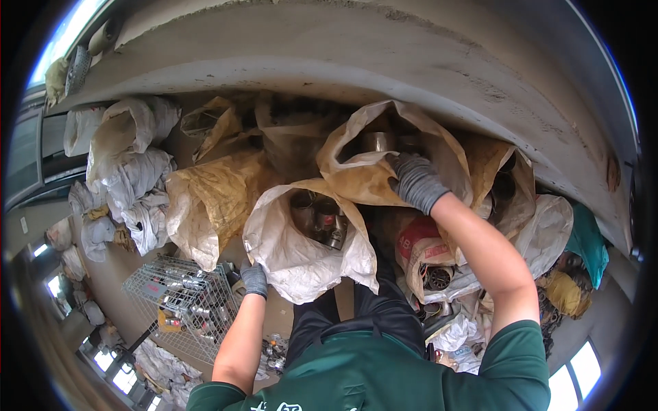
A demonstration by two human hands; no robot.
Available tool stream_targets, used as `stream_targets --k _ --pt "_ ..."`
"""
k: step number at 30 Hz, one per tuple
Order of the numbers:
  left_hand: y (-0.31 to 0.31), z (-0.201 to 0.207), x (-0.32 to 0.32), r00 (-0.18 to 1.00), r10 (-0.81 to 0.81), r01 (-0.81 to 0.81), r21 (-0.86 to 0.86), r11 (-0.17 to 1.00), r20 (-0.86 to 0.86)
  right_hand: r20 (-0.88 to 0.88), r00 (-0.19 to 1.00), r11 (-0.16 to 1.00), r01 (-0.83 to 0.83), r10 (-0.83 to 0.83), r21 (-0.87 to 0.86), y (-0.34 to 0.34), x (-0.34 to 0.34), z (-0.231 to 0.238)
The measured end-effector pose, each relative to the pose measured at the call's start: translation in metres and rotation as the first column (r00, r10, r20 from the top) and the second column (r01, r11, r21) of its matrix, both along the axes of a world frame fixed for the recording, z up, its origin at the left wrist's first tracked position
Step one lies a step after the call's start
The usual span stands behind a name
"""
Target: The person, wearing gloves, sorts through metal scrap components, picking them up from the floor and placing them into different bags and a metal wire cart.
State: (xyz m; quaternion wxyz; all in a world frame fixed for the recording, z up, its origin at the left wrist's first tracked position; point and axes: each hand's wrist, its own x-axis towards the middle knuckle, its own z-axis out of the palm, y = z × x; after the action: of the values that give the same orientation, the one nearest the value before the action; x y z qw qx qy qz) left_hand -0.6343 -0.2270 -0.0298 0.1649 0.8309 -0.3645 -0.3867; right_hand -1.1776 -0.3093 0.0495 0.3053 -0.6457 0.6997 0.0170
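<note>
Right in front of me a whitish woven sack (pixel 301 274) gapes wide, with metal cups or canisters (pixel 322 222) inside. At its left edge my left hand (pixel 253 279), in a grey glove, is closed on the sack's cloth. Behind it stands a second, brown-stained sack (pixel 363 179), its mouth also wide, holding a shiny metal cylinder (pixel 378 142). My right hand (pixel 418 182), gloved in grey, is at that sack's near rim with its fingers curled over the edge; the fingertips are partly hidden.
A wire cage (pixel 171 274) of small metal parts stands left. A yellowed sack (pixel 212 198) and white sacks (pixel 130 181) lie beyond it. To my right are a red-and-white sack (pixel 418 243) of metal parts and a teal bag (pixel 589 240). A concrete wall (pixel 356 48) rises behind.
</note>
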Motion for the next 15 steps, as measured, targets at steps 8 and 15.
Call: stream_targets --k 8,15 --pt "0.014 0.021 -0.008 0.930 0.307 -0.277 0.165 0.947 -0.202 0.554 0.457 0.717 0.492 -0.696 0.494 -0.019 -0.088 -0.134" --pt "0.058 0.049 -0.072 0.833 0.521 -0.447 0.332 0.831 -0.184 0.072 0.775 0.683 -0.593 0.628 0.427 0.000 -0.071 -0.124"
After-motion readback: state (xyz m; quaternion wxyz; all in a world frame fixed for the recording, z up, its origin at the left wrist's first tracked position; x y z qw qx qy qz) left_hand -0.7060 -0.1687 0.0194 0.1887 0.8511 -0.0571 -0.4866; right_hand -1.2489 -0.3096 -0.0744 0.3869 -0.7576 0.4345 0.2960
